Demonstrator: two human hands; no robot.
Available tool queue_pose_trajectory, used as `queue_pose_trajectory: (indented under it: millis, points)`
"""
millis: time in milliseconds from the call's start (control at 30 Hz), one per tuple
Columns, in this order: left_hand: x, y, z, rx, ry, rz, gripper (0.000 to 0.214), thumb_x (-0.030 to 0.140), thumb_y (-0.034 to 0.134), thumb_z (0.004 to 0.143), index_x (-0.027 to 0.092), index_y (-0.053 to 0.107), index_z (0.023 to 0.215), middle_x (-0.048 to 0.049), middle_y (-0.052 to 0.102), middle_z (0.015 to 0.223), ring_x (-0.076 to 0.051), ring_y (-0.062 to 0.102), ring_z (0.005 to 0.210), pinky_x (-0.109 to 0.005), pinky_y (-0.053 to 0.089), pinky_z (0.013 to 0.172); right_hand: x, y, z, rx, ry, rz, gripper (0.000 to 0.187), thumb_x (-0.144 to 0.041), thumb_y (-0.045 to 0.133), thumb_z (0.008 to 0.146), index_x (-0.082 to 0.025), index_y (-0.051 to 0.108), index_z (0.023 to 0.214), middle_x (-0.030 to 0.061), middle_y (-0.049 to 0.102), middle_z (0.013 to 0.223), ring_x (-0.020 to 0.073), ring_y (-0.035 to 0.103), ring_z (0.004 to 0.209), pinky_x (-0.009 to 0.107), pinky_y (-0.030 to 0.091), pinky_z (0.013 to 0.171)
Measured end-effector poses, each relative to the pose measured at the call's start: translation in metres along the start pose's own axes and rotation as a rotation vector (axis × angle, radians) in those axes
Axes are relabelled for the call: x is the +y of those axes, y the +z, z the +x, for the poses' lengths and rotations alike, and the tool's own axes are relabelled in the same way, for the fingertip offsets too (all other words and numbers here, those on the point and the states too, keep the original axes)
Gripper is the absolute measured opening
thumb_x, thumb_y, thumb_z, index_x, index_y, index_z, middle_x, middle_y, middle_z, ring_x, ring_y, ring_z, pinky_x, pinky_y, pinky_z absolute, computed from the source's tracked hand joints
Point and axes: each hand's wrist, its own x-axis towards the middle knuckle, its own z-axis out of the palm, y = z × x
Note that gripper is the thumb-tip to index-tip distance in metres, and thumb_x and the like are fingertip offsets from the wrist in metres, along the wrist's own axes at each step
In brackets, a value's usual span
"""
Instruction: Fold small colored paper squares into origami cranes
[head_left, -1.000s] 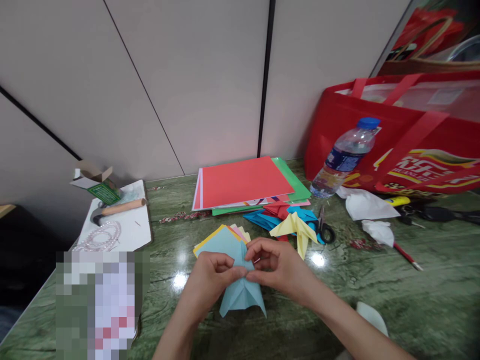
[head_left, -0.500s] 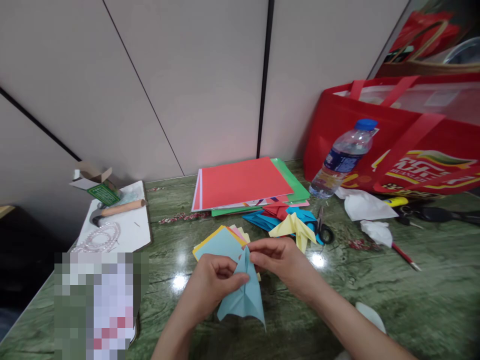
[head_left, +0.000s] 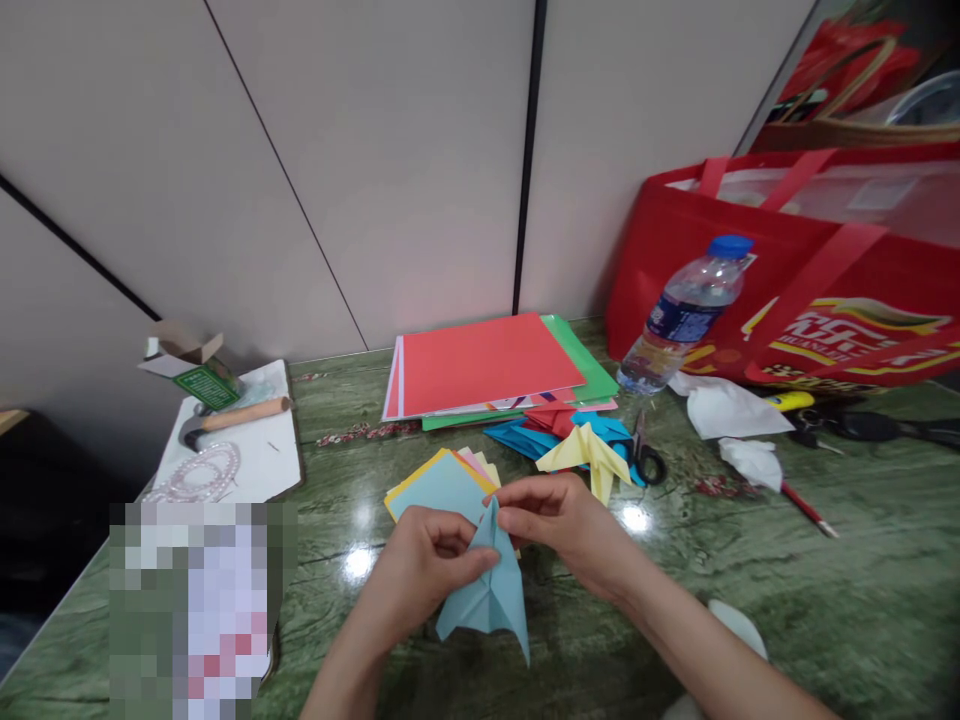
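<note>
A light-blue sheet of origami paper (head_left: 491, 600), folded to a narrow point at its top, is held up between both hands. My left hand (head_left: 431, 560) pinches its middle, thumb on the near face and fingers behind. Near the pointed tip, my right hand (head_left: 559, 510) grips the paper between thumb and fingers. The lower part flares out into two loose corners. Just behind the hands lies a stack of square coloured paper (head_left: 442, 485), light blue on top. Folded paper figures sit beyond my right hand: a yellow one (head_left: 589, 455), with blue (head_left: 517, 438) and red (head_left: 551, 420) ones.
Scissors (head_left: 646, 455) lie beside the figures. Large coloured sheets (head_left: 487, 365) are stacked by the wall. To the right stand a water bottle (head_left: 686, 315) and red bag (head_left: 787, 250), with crumpled tissues (head_left: 735, 410) nearby. A hammer (head_left: 240, 416) and beads (head_left: 199, 475) rest on a white board (head_left: 281, 460) at left.
The folded paper's tip has shifted very slightly between my fingers, and its lower edge has moved a little. Both hands keep nearly the same grip.
</note>
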Motion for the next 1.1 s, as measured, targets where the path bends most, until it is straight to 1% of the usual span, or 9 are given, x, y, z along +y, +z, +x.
queue_pose_trajectory:
  millis: [100, 200, 367, 467, 600, 800, 933, 1100]
  points:
    - [0.000, 0.001, 0.000, -0.015, -0.014, 0.017, 0.022, 0.028, 0.060, 0.065, 0.013, 0.053, 0.050, 0.0054, 0.038, 0.049, -0.007, 0.028, 0.047, -0.020, 0.019, 0.043, -0.001, -0.001, -0.001, -0.030, -0.011, -0.026, 0.017, -0.029, 0.077, 0.058, -0.019, 0.073, 0.071, -0.0011, 0.067, 0.063, 0.0096, 0.057, 0.053, 0.023, 0.047, 0.053]
    - [-0.001, 0.001, 0.001, -0.031, -0.029, -0.005, 0.020, 0.028, 0.060, 0.065, 0.013, 0.054, 0.053, 0.0053, 0.040, 0.050, -0.007, 0.029, 0.046, -0.020, 0.020, 0.044, -0.001, -0.001, -0.001, -0.028, -0.018, -0.033, 0.016, -0.029, 0.077, 0.059, -0.019, 0.072, 0.069, -0.0009, 0.067, 0.063, 0.0092, 0.056, 0.053, 0.022, 0.047, 0.053]
    - [0.000, 0.001, 0.000, -0.011, -0.057, -0.023, 0.019, 0.026, 0.062, 0.062, 0.014, 0.052, 0.051, 0.0062, 0.040, 0.048, -0.006, 0.029, 0.046, -0.020, 0.020, 0.043, 0.002, -0.001, 0.000, -0.045, -0.026, -0.044, 0.016, -0.031, 0.074, 0.062, -0.018, 0.072, 0.072, -0.0006, 0.067, 0.065, 0.0096, 0.057, 0.056, 0.022, 0.047, 0.054]
    - [0.001, 0.001, 0.000, 0.009, -0.072, -0.025, 0.018, 0.026, 0.062, 0.061, 0.014, 0.052, 0.051, 0.0064, 0.040, 0.048, -0.006, 0.030, 0.045, -0.020, 0.020, 0.043, 0.003, -0.001, 0.001, -0.026, -0.051, -0.079, 0.015, -0.031, 0.073, 0.064, -0.019, 0.071, 0.072, -0.0010, 0.067, 0.066, 0.0094, 0.057, 0.056, 0.022, 0.047, 0.054]
    - [0.003, 0.004, 0.001, 0.032, -0.087, -0.032, 0.018, 0.026, 0.063, 0.059, 0.014, 0.052, 0.051, 0.0060, 0.042, 0.048, -0.006, 0.031, 0.045, -0.020, 0.020, 0.043, 0.001, 0.001, 0.000, 0.014, -0.101, -0.181, 0.013, -0.030, 0.070, 0.065, -0.018, 0.069, 0.070, -0.0017, 0.065, 0.063, 0.0091, 0.055, 0.053, 0.022, 0.045, 0.051]
    - [-0.001, 0.009, 0.003, 0.089, -0.082, 0.019, 0.018, 0.027, 0.061, 0.060, 0.014, 0.051, 0.050, 0.0038, 0.044, 0.049, -0.008, 0.034, 0.047, -0.021, 0.022, 0.043, 0.001, 0.002, 0.001, 0.068, -0.167, -0.338, 0.013, -0.029, 0.066, 0.068, -0.016, 0.067, 0.066, -0.0007, 0.063, 0.059, 0.0107, 0.052, 0.053, 0.023, 0.043, 0.050]
    - [-0.005, 0.011, 0.003, 0.098, -0.076, 0.041, 0.017, 0.027, 0.060, 0.060, 0.014, 0.053, 0.052, 0.0035, 0.044, 0.049, -0.009, 0.036, 0.047, -0.021, 0.022, 0.043, 0.001, 0.002, 0.001, 0.090, -0.189, -0.388, 0.015, -0.031, 0.064, 0.069, -0.017, 0.067, 0.065, -0.0003, 0.064, 0.059, 0.0118, 0.053, 0.054, 0.024, 0.043, 0.052]
    - [-0.005, 0.013, 0.004, 0.117, -0.086, 0.001, 0.015, 0.026, 0.061, 0.059, 0.014, 0.053, 0.052, 0.0026, 0.048, 0.050, -0.009, 0.040, 0.047, -0.022, 0.027, 0.045, 0.001, 0.002, 0.001, 0.105, -0.193, -0.408, 0.015, -0.031, 0.063, 0.070, -0.017, 0.068, 0.067, -0.0001, 0.064, 0.060, 0.0121, 0.053, 0.055, 0.024, 0.043, 0.052]
